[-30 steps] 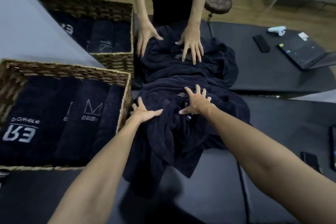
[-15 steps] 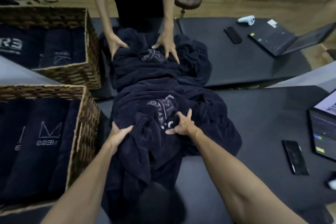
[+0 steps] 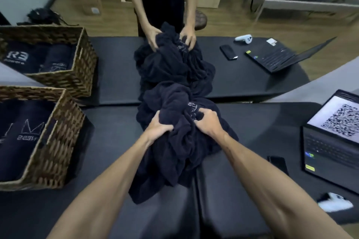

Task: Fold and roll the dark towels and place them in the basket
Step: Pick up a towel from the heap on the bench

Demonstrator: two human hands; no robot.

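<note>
Gripping a crumpled heap of dark towels (image 3: 180, 137) mid-surface, left hand (image 3: 158, 129) and right hand (image 3: 208, 122) both have fingers clamped into the cloth. Nothing in this heap is folded or rolled yet, so most of the work looks left. Near wicker basket (image 3: 58, 139) at the surface's left edge already holds several rolled dark towels with white lettering; far wicker basket (image 3: 81, 62) behind it does too. Second person's hands (image 3: 171, 39) bunch another heap at the far edge.
</note>
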